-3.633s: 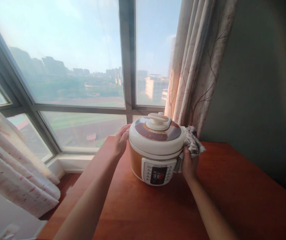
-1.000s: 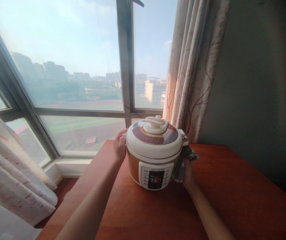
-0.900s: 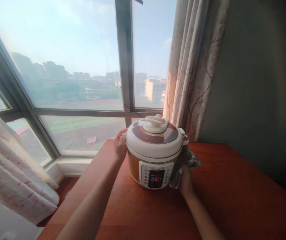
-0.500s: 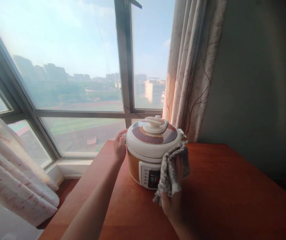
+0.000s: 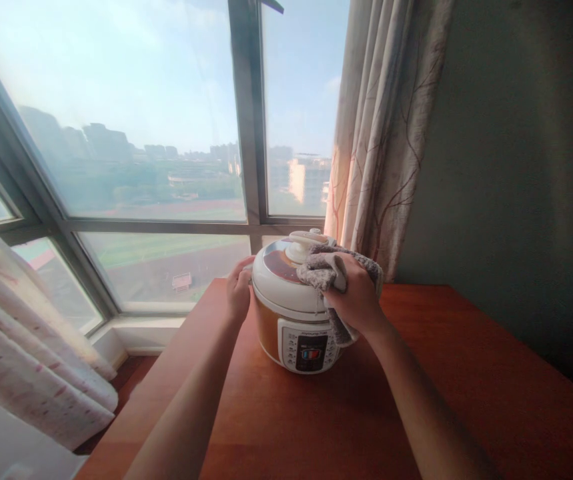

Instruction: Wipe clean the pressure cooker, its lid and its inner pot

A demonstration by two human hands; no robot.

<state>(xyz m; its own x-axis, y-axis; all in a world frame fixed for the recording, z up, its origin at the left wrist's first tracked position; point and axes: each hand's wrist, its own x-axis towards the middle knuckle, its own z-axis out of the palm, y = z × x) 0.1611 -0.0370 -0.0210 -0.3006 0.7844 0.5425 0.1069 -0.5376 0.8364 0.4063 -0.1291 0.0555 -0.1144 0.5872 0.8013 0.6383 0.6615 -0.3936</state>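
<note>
A white and gold electric pressure cooker [image 5: 281,293] stands upright on the wooden table [image 5: 276,427], its control panel facing me. On its left side my left hand [image 5: 239,288] is closed round the side handle. My right hand [image 5: 359,293] grips a grey mottled cloth [image 5: 319,270] against the right part of the lid, close to the lid's white knob [image 5: 306,247]. Part of the cloth hangs down the cooker's right front side. My hand and the cloth hide the right side handle.
Large windows [image 5: 156,167] stand behind the table and to its left. A patterned curtain [image 5: 371,133] hangs behind the cooker, and another curtain [image 5: 26,347] is at the left. A dark wall [image 5: 491,167] rises beyond the table on the right.
My right hand has moved up with the cloth, from the cooker's right front side onto the lid. The control panel shows more fully now. My left hand stays on the handle.
</note>
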